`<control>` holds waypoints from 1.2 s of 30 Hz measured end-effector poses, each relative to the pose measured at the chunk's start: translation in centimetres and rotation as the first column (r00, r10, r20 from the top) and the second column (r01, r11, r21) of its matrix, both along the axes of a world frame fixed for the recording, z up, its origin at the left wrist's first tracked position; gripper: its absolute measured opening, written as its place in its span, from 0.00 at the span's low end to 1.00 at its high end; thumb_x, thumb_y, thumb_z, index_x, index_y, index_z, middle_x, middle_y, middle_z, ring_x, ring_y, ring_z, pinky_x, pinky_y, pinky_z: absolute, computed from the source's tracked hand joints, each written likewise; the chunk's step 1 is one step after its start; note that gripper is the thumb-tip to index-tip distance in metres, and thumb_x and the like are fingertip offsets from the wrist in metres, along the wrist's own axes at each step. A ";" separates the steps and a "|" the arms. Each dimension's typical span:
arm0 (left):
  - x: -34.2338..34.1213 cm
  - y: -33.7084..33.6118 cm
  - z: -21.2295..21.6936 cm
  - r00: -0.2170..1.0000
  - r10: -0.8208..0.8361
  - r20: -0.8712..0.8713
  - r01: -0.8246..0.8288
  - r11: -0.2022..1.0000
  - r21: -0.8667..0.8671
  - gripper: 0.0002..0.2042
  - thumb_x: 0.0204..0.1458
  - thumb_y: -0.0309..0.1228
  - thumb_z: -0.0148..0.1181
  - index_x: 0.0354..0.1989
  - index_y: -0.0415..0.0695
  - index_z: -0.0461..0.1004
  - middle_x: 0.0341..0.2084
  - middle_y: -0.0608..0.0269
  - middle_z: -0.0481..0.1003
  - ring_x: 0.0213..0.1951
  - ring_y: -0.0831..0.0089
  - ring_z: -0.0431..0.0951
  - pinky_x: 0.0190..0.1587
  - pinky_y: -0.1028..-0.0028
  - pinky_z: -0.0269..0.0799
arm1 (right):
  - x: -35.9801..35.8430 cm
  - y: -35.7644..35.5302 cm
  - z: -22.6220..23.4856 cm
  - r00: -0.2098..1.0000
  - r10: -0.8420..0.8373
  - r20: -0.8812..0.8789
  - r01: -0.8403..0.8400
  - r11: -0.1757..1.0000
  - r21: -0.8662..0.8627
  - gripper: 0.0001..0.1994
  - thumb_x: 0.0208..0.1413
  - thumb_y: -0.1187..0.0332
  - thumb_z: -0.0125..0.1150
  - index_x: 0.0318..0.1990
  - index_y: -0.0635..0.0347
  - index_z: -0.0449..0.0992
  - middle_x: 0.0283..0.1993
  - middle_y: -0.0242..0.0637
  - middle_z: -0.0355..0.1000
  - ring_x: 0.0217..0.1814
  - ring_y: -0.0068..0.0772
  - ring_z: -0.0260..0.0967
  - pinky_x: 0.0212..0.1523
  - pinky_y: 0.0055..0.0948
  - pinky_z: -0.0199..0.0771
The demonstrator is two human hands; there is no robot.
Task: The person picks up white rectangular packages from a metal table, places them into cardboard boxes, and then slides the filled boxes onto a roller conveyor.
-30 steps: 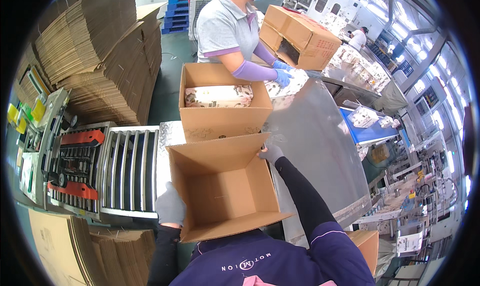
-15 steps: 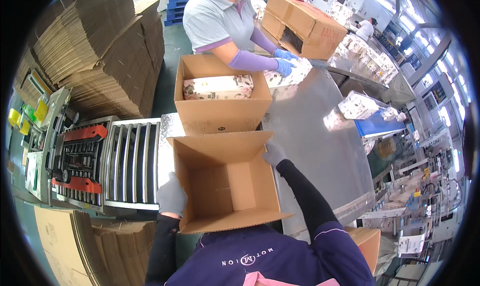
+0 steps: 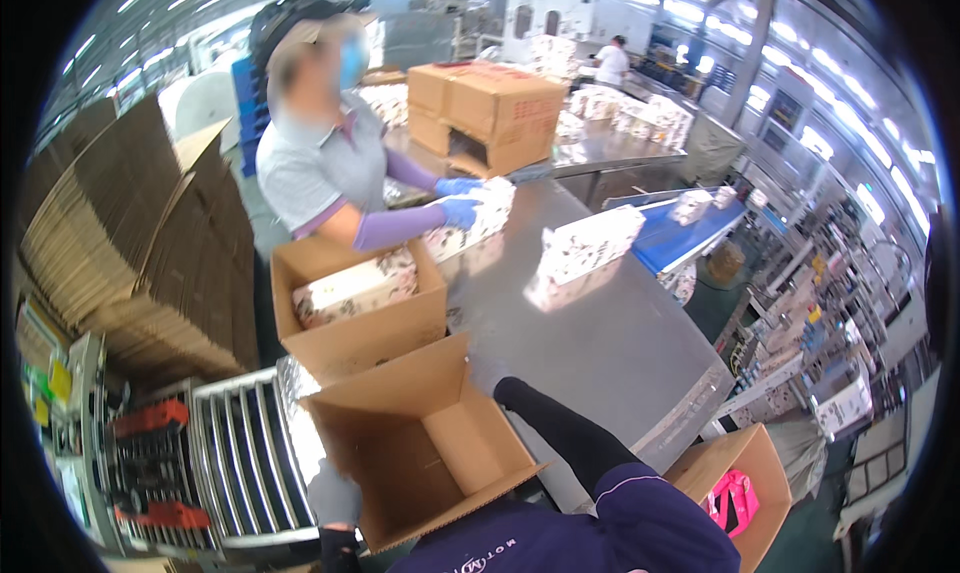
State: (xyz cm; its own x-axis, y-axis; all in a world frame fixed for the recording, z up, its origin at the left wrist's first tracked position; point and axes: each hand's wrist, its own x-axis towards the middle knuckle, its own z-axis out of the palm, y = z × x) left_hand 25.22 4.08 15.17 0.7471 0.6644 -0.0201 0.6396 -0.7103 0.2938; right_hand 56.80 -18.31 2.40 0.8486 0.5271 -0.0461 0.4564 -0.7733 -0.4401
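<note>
An open, hollow cardboard box (image 3: 465, 443) tilts toward me, its bare inside showing. My left hand (image 3: 333, 495), in a grey glove, grips its left side. My right hand (image 3: 487, 371), gloved likewise, is closed at the box's far right corner; some fingers are blurred. Just beyond stands another open carton (image 3: 360, 351) with a white floral pack (image 3: 358, 288) inside. A co-worker (image 3: 315, 173) in blue gloves handles a second floral pack (image 3: 480, 218) on the metal table (image 3: 600, 353).
Another floral pack (image 3: 595, 245) stands on the table near a blue conveyor belt (image 3: 690, 228). A large carton (image 3: 485, 113) sits at the far end. Left are a roller conveyor (image 3: 250, 458) and stacked flat cardboard (image 3: 150, 233). An open box (image 3: 740, 493) holding something pink is at right.
My view has lifted and swung right. Both hands still hold the box. The floral pack by the blue belt has slid farther onto the table.
</note>
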 end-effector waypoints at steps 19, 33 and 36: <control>0.0 1.1 0.2 0.973 -0.193 0.129 0.193 0.981 0.017 0.12 0.50 0.33 0.50 0.25 0.36 0.73 0.22 0.40 0.75 0.27 0.43 0.76 0.32 0.50 0.72 | -22.3 -30.0 -7.6 0.301 -0.894 0.333 0.952 0.302 -0.050 0.37 0.58 0.45 0.45 0.65 0.70 0.57 0.69 0.68 0.44 0.75 0.69 0.29 0.72 0.58 0.27; -0.4 0.0 1.6 0.988 -0.123 0.089 0.114 0.988 0.101 0.12 0.53 0.34 0.50 0.31 0.35 0.71 0.21 0.40 0.76 0.25 0.44 0.77 0.29 0.52 0.73 | -21.7 -30.1 -6.9 0.271 -0.904 0.330 0.962 0.252 -0.101 0.34 0.60 0.51 0.43 0.66 0.69 0.55 0.70 0.62 0.48 0.74 0.65 0.35 0.72 0.52 0.35; -0.7 0.3 1.5 0.988 -0.105 0.109 0.096 0.992 0.080 0.12 0.53 0.34 0.51 0.31 0.35 0.71 0.20 0.40 0.75 0.25 0.43 0.77 0.29 0.51 0.72 | -21.6 -29.8 -6.7 0.262 -0.905 0.337 0.965 0.240 -0.104 0.34 0.60 0.51 0.43 0.65 0.69 0.55 0.69 0.61 0.48 0.74 0.64 0.37 0.72 0.52 0.36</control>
